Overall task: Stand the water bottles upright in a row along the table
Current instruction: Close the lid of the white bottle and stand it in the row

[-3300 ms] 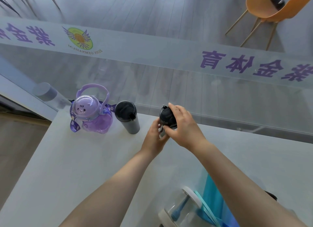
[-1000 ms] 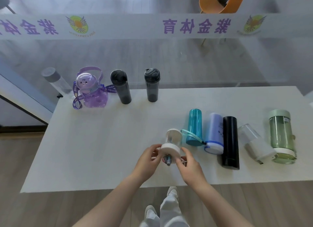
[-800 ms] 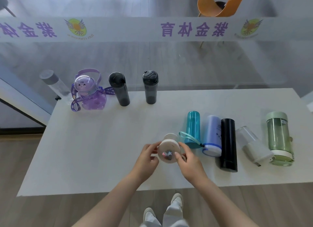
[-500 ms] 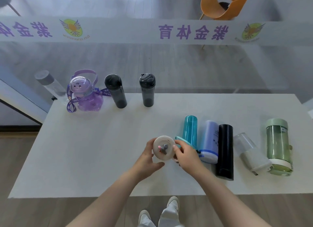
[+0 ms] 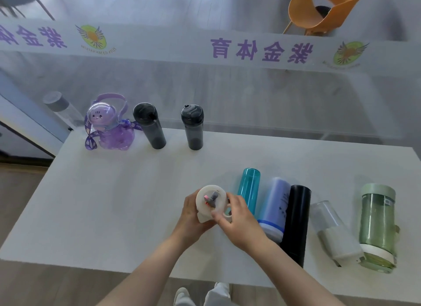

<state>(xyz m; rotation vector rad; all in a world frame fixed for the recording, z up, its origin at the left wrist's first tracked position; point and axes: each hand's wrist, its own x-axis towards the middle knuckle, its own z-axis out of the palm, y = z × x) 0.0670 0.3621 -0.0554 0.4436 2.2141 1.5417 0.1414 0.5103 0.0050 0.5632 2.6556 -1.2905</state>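
White table (image 5: 114, 203) runs along a glass wall. Left hand (image 5: 191, 216) and right hand (image 5: 239, 221) both wrap the white-lidded bottle (image 5: 210, 203), just left of the teal bottle (image 5: 248, 191), lid toward the camera, probably bound for the row beside the dark bottle (image 5: 193, 127).

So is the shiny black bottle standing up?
No, the shiny black cylindrical bottle lies on its side on the white table.

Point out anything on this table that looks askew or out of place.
Five bottles lie on their sides at the right: teal bottle, lavender bottle, black bottle, clear bottle, green bottle. The clear one lies skewed to its neighbours. Three stand upright at the far edge. No spills visible.
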